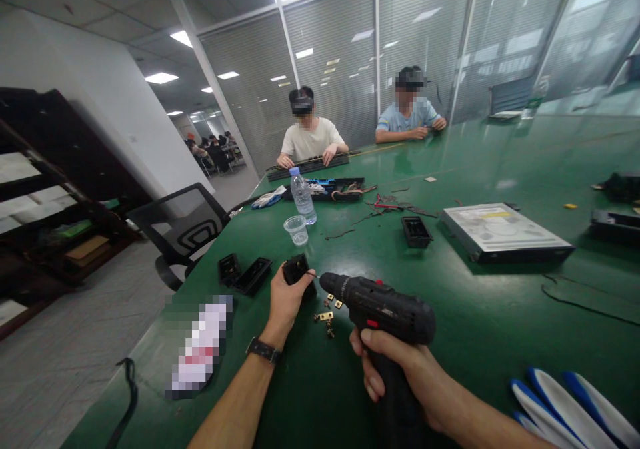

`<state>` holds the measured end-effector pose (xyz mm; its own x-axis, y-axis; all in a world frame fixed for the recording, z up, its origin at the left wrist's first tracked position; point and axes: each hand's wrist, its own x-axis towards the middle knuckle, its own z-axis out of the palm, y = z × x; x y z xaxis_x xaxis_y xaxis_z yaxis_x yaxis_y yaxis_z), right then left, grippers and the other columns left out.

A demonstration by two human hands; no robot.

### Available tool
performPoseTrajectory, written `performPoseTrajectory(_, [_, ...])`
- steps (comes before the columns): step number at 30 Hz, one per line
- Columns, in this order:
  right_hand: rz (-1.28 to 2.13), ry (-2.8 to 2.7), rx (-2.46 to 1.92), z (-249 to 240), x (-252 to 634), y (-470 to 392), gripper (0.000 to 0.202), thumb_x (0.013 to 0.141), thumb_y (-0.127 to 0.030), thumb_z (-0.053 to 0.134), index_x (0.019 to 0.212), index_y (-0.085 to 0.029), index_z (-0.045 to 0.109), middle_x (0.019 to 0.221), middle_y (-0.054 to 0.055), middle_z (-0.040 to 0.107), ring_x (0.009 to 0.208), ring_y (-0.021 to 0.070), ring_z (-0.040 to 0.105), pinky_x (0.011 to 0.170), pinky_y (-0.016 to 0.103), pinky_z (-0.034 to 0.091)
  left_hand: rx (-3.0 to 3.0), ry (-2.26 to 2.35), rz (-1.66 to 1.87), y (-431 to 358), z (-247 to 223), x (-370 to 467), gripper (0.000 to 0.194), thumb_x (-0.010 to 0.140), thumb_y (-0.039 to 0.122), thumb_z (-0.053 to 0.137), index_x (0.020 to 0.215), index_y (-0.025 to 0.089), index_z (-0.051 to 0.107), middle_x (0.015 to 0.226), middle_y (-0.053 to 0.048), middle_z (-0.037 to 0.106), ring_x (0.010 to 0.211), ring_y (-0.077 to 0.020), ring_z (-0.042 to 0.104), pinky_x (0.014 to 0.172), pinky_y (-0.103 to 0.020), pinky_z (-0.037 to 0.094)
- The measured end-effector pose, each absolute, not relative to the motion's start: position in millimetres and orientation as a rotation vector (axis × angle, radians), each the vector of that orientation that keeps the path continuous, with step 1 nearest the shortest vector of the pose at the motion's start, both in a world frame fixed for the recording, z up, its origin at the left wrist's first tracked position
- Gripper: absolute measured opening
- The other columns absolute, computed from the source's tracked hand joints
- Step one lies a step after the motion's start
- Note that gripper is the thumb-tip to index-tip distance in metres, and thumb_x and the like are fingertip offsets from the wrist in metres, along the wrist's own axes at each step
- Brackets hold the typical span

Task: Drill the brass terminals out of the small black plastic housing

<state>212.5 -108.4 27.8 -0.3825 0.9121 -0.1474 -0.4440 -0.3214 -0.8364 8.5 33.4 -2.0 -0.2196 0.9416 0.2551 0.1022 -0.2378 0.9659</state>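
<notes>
My left hand [286, 299] grips a small black plastic housing [297, 269], thumb along its right edge. In my right hand [395, 362] is a black cordless drill [385, 309] with red buttons, pointed left. Its bit reaches toward the housing near my left thumb; whether the tip touches a screw I cannot tell. Beneath the chuck lie small brass plates and screws [327, 316] in a loose cluster. Two similar black housings, a square one [229, 270] and a longer one [253, 275], rest left of my left hand.
A clear cup [296, 230] and water bottle [303, 197] stand ahead. Beyond are a black tray [345, 191] of cables, another black housing [416, 231] and an optical drive [505, 231]. Blue-white gloves [570, 406] lie at right front. Two people sit across the green table [480, 342].
</notes>
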Motion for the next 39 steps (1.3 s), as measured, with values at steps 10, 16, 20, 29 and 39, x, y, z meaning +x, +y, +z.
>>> performPoseTrajectory(10, [1.865, -0.867, -0.774, 27.5, 211.6, -108.1, 0.027, 0.088, -0.039, 0.055, 0.082, -0.014, 0.061, 0.047, 0.0, 0.054, 0.046, 0.0137, 0.05, 0.055, 0.029, 0.04, 1.351, 1.312, 1.518, 35.5, -7.2, 6.6, 0.039, 0.062, 0.036, 0.081, 0.091, 0.013, 0.066, 0.083, -0.003, 0.065, 0.072, -0.0136, 0.059, 0.072, -0.028, 0.052])
performPoseTrajectory(16, [1.882, -0.864, -0.774, 30.0, 213.2, -109.4, 0.027, 0.088, -0.039, 0.055, 0.082, -0.013, 0.061, 0.047, 0.0, 0.054, 0.046, 0.0137, 0.051, 0.054, 0.029, 0.04, 1.335, 1.297, 1.538, 34.8, -5.1, 7.8, 0.04, 0.061, 0.035, 0.081, 0.091, 0.014, 0.066, 0.085, -0.003, 0.067, 0.074, -0.0142, 0.06, 0.073, -0.028, 0.051])
performPoseTrajectory(20, [1.868, -0.874, -0.769, 30.2, 213.1, -108.5, 0.026, 0.088, -0.038, 0.055, 0.083, -0.013, 0.062, 0.047, 0.0, 0.055, 0.046, 0.0138, 0.052, 0.053, 0.028, 0.04, 1.373, 1.302, 1.545, 35.2, -5.1, 7.2, 0.039, 0.062, 0.036, 0.081, 0.089, 0.013, 0.066, 0.084, -0.003, 0.066, 0.073, -0.0133, 0.059, 0.072, -0.027, 0.05])
performPoseTrajectory(29, [1.854, -0.897, -0.784, 32.7, 214.0, -108.6, 0.025, 0.088, -0.037, 0.055, 0.082, -0.014, 0.062, 0.048, 0.001, 0.056, 0.046, 0.0146, 0.052, 0.054, 0.03, 0.041, 1.38, 1.301, 1.549, 35.0, -6.5, 7.5, 0.037, 0.063, 0.036, 0.081, 0.089, 0.014, 0.065, 0.085, -0.003, 0.065, 0.075, -0.0133, 0.059, 0.072, -0.026, 0.051])
performPoseTrajectory(39, [1.867, -0.896, -0.764, 31.9, 215.8, -109.1, 0.024, 0.09, -0.035, 0.055, 0.083, -0.013, 0.062, 0.049, 0.001, 0.056, 0.047, 0.0138, 0.051, 0.055, 0.03, 0.041, 1.377, 1.281, 1.538, 35.0, -5.0, 8.7, 0.039, 0.063, 0.036, 0.081, 0.09, 0.014, 0.064, 0.085, -0.003, 0.064, 0.075, -0.0134, 0.059, 0.073, -0.027, 0.051])
